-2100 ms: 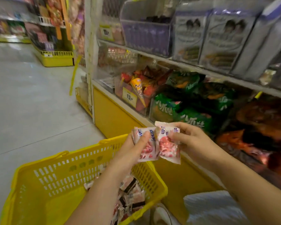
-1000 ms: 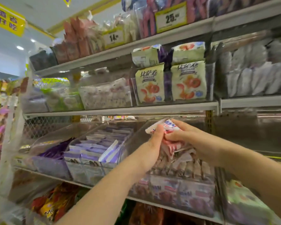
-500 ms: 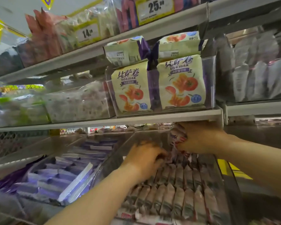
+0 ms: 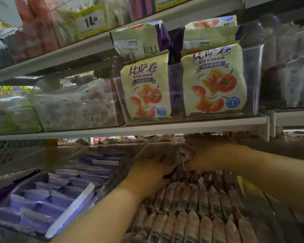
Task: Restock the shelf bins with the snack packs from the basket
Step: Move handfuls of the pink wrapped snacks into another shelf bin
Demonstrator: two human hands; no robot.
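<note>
Reaching in under the upper shelf (image 4: pixel 182 128), the person has both hands at the back of the clear bin (image 4: pixel 118 175). The right hand (image 4: pixel 211 155) has its fingers curled round a small bunch of snack packs (image 4: pixel 185 156), white wrappers with red print. It holds them just above the rows of similar packs (image 4: pixel 191 216) standing on edge in the bin. The left hand (image 4: pixel 153 165) meets the bunch from the other side. It is blurred, so I cannot tell whether its fingers grip the packs or only steady them. The basket is out of sight.

These packs look light and soft, little pillows of thin film, and I would expect them to slide against one another and fan out of a loose hold. Whatever is inside may well crush. The safest hold seems to be across the flat faces at the middle of the bunch, squeezed gently, not by the sealed ends. The gap under the shelf looks tight for two hands.
</note>
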